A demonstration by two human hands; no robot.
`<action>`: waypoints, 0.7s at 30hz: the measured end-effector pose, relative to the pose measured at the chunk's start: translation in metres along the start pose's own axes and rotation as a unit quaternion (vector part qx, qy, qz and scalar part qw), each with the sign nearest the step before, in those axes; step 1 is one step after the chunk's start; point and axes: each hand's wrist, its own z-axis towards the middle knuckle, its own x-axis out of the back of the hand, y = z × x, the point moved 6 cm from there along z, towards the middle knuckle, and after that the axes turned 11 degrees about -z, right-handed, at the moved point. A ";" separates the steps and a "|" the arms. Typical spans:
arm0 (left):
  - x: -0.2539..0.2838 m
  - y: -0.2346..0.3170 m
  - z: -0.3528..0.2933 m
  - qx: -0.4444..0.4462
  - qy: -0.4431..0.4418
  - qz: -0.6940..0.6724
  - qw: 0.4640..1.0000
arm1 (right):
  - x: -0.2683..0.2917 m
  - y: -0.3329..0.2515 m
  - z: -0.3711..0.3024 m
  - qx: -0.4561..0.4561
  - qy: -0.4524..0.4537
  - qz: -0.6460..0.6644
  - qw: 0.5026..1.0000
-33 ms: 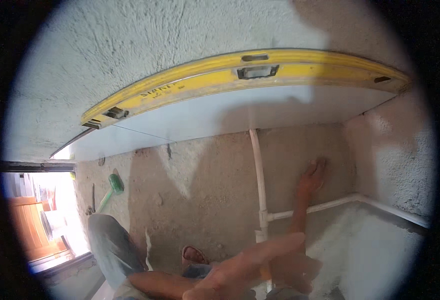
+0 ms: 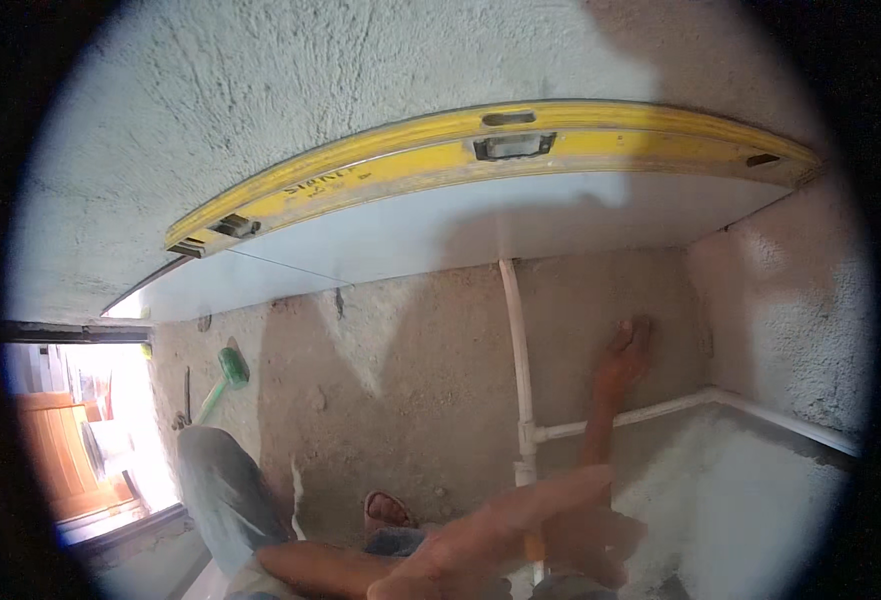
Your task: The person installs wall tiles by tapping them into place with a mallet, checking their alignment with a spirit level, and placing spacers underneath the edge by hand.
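Note:
My right hand [image 2: 628,352] reaches down to the grey-brown floor [image 2: 440,370] near the right corner, its fingers against the surface and partly spread. I see nothing held in it. Nearer to me and blurred, my left hand [image 2: 505,520] hangs over the lower middle, index finger stretched to the right and no object visible in it. A long yellow spirit level [image 2: 410,160] lies along the upper edge of the white tiles [image 2: 380,235] on the wall. It is apart from both hands.
A pale pipe [image 2: 517,340] runs across the floor to a tee, where a branch pipe [image 2: 650,412] goes right. A green-headed mallet [image 2: 230,370] lies at left by my knee [image 2: 218,480]. Rough plaster walls [image 2: 810,300] stand beyond, and a bright doorway [image 2: 110,430] opens at left.

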 end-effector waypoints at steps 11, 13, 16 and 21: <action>-0.009 -0.053 0.008 0.193 -0.051 -0.127 0.972 | 0.000 0.001 -0.004 -0.049 -0.030 0.039 0.998; -0.002 -0.060 0.005 0.190 0.007 -0.148 0.970 | 0.001 -0.002 -0.002 -0.015 -0.018 0.030 0.999; 0.024 -0.061 0.000 0.188 0.086 -0.147 0.967 | 0.003 -0.003 -0.003 0.006 -0.004 -0.001 1.000; 0.110 -0.049 -0.008 0.184 0.217 0.136 0.949 | 0.005 -0.007 -0.002 0.012 0.034 0.007 0.999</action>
